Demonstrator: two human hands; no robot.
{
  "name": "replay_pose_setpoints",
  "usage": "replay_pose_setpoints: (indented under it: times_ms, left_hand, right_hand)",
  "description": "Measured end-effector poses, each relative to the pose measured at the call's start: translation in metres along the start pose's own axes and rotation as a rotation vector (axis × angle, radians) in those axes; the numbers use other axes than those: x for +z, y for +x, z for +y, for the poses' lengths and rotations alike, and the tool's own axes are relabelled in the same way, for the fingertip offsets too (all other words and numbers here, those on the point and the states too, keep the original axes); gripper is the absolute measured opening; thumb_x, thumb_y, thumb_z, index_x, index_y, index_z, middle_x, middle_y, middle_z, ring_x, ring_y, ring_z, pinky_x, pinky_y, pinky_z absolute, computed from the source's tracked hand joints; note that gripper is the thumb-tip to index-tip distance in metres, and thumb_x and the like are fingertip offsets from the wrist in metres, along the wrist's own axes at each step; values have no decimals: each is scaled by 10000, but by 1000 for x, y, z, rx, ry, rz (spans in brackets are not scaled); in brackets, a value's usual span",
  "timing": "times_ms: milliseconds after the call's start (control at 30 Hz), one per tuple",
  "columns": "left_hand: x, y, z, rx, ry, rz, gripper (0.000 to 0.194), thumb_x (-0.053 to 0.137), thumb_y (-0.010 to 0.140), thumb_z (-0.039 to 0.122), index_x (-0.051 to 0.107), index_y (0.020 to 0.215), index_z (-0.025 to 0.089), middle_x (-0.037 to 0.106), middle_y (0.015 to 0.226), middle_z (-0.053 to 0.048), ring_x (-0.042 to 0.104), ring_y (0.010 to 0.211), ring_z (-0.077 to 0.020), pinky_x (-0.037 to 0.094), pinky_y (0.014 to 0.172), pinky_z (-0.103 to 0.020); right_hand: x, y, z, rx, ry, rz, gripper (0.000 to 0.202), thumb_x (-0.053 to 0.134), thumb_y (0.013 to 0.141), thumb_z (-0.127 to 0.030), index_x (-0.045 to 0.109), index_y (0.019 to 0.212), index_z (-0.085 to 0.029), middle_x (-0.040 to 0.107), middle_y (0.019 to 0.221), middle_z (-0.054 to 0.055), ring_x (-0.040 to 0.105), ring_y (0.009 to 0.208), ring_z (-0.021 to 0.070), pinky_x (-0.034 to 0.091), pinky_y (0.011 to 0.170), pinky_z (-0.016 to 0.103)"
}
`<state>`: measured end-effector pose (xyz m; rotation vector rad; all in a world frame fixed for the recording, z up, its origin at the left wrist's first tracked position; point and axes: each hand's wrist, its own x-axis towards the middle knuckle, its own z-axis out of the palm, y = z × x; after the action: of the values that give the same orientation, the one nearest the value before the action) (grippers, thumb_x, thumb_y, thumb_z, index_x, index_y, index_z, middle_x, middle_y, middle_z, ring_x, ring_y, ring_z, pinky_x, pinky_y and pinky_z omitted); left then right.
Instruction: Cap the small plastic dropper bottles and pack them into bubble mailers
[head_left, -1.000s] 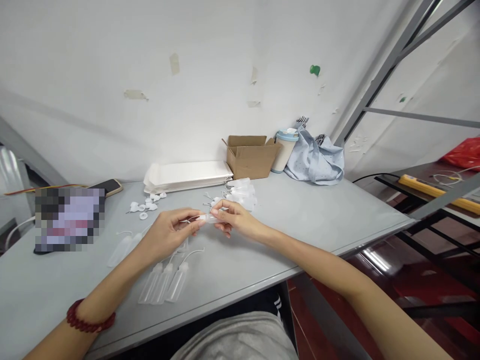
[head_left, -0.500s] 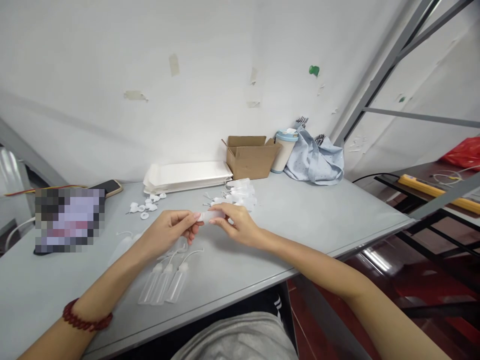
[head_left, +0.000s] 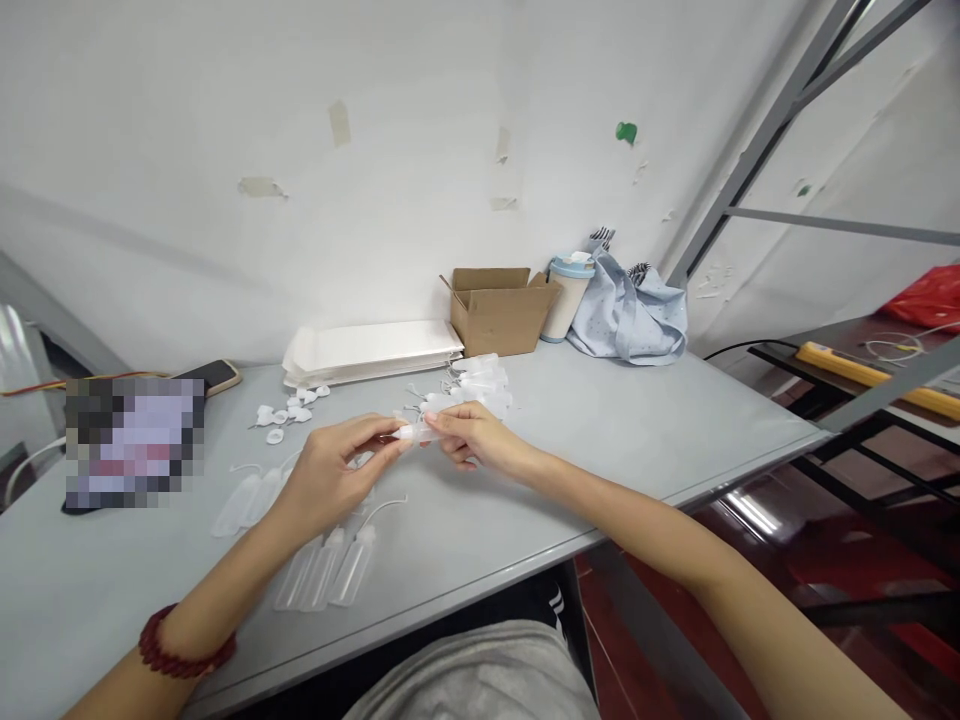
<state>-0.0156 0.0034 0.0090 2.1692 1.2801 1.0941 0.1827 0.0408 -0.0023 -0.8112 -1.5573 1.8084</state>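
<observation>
the left hand (head_left: 330, 467) and the right hand (head_left: 478, 437) meet over the middle of the desk (head_left: 615, 430). the left grip is closed to a pinch, thumb and fingers on a small white cap (head_left: 406, 433) with a thin tip pointing left. the right grip is also closed, thumb and fingers around a clear bottle (head_left: 429, 431), which lies roughly level, its neck end at the cap. how firmly the 2 parts are joined cannot be told. a dark red bracelet (head_left: 186, 645) circles the left wrist.

on the near side, 3 clear bottles with thin bent tubes, the near bottles (head_left: 352, 572), lie side by side, just right of the left forearm. to its left lie more, the left bottles (head_left: 240, 507), partly hidden by the arm. farther off on the left, white loose caps (head_left: 275, 436) are scattered. beyond the right hand is a heap of bottles, the far pile (head_left: 481, 374).

along the wall, from left to right, stand a white stack (head_left: 371, 350), an open box (head_left: 501, 322), a cup (head_left: 565, 305) with a blue lid, and a light blue bag (head_left: 630, 320). a phone (head_left: 216, 375) lies at the far left, next to a blurred-out thing (head_left: 135, 440).
</observation>
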Motion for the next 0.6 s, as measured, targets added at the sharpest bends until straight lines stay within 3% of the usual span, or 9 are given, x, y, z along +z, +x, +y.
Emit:
replay_pose_setpoints:
  times_ms: [167,300,467,600]
  left_hand:
    - [-5,5,5,-207,-105,-157,354,488,869,456,651,699,191,671,666,-1,612,580,-137,494,589,-234]
    - [-7,6,6,-241,-163,-190,366,497,857,467,616,653,187,637,623,13,600,548,-131,488,583,-234]
    - [-2,1,5,-176,4,-173,322,464,878,454,630,786,194,583,584,21,537,517,-131,411,500,-225]
    - [6,-2,-1,72,243,-97,297,397,912,378,596,807,184,573,653,-14,493,547,-144,383,539,-255]
  right_hand:
    - [6,-2,2,-305,-360,119,301,546,865,-433,585,766,-151,437,582,-48,367,507,75,303,502,225]
    - [8,-3,2,-434,-531,166,226,565,859,-357,629,866,-141,538,703,-17,392,569,76,318,553,224]
    - [5,-3,3,-307,-463,164,280,535,875,-392,568,725,-158,407,540,-58,354,496,75,287,490,215]
    - [4,-1,2,-95,-180,70,384,543,860,-469,473,622,-177,279,464,-97,264,399,60,259,394,209]
